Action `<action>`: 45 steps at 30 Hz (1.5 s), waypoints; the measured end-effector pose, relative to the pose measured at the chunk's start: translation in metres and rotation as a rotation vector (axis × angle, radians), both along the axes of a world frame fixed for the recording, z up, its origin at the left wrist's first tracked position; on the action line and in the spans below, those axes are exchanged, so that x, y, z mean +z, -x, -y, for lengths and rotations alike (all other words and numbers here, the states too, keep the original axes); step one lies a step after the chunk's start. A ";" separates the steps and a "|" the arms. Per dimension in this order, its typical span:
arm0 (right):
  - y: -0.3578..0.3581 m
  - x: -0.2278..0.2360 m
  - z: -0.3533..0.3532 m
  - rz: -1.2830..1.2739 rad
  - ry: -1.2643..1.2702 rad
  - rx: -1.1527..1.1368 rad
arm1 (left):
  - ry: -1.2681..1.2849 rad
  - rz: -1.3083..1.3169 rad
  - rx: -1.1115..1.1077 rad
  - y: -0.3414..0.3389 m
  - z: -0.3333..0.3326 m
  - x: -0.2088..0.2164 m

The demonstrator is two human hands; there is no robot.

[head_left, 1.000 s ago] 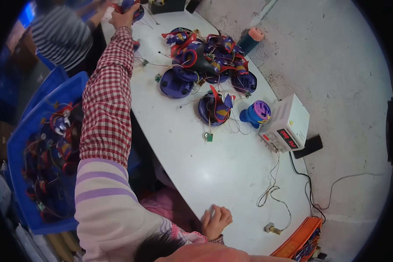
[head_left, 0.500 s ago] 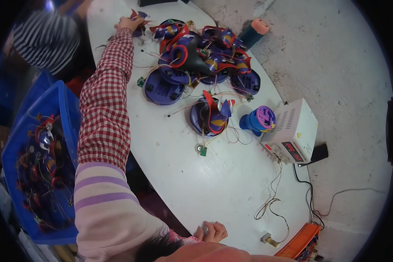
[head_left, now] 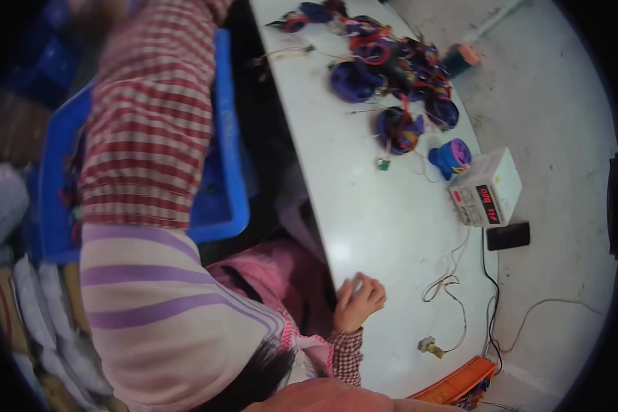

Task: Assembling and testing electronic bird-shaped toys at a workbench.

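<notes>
At the far end of the white surface, purple and red toy parts lie heaped with loose wires, and one wired toy sits nearer, a small green board trailing beside it. The left arm stretches over the blue bin toward the upper edge of the view; its hand is out of view, so I cannot tell what it holds. The right hand rests on the surface near the edge, fingers loosely curled with a narrow gap to the thumb and nothing seen in it. Good handling here probably means gripping each toy by its hard shell, never its thin wires, supporting the dangling board, and keeping leads clear of the bin's rim, where they could snag.
</notes>
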State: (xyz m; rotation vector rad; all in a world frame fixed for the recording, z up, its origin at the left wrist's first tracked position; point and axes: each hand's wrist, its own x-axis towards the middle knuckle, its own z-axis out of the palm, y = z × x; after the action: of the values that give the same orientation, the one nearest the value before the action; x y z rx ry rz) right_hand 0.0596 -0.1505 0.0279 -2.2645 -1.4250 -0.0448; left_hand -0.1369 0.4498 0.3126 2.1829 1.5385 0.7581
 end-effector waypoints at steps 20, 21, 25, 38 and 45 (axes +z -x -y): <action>0.160 0.137 -0.121 -0.650 -0.156 0.715 | -0.197 -0.453 -0.353 0.240 0.257 -0.209; 0.166 0.131 -0.145 -0.386 -0.190 0.861 | -0.144 -0.605 -0.374 0.225 0.252 -0.208; 0.197 0.092 -0.226 0.361 -0.275 1.145 | -0.064 -0.746 -0.476 0.212 0.246 -0.200; 0.220 0.082 -0.283 0.613 -0.146 0.965 | -0.095 -0.220 -0.645 0.255 0.219 -0.210; 0.169 0.166 -0.281 -0.157 -0.044 1.024 | 0.077 0.224 -0.402 0.279 0.232 -0.118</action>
State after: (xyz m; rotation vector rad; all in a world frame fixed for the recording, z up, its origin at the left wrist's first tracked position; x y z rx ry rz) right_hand -0.1094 0.1303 0.1934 -1.2371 -2.2572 0.4048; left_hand -0.4159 0.2173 0.1948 2.1659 0.9619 0.7625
